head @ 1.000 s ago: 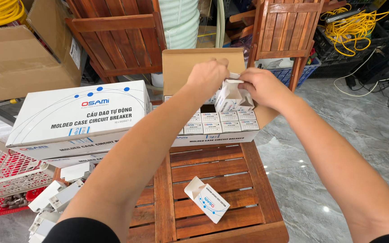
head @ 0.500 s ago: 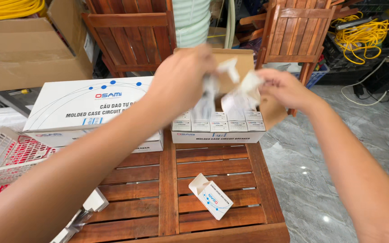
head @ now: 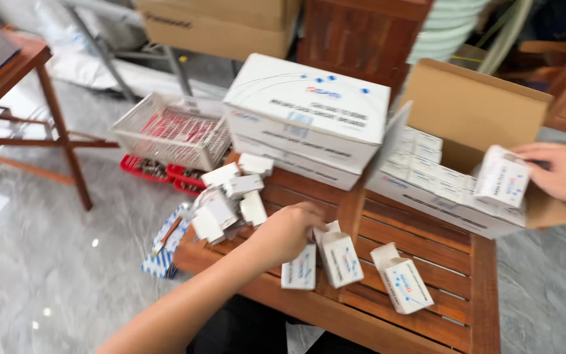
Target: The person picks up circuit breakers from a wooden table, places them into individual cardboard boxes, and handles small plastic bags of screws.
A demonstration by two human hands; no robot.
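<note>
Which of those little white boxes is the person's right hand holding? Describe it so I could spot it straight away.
Start at the wooden slatted table and find the open brown carton at its far right. The right hand holds one small white box upright above the carton's front edge. Unlike the boxes packed flat in rows inside, it stands raised and tilted, gripped from the right.

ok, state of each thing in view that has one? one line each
left hand: on the wooden table, closed on a small white box
right hand: holding a small white box upright over the carton
open carton: flap up, rows of small boxes inside
two loose boxes: lying flat, end flaps open
big white boxes: stacked, shut
wire basket: tilted on red trays
</note>
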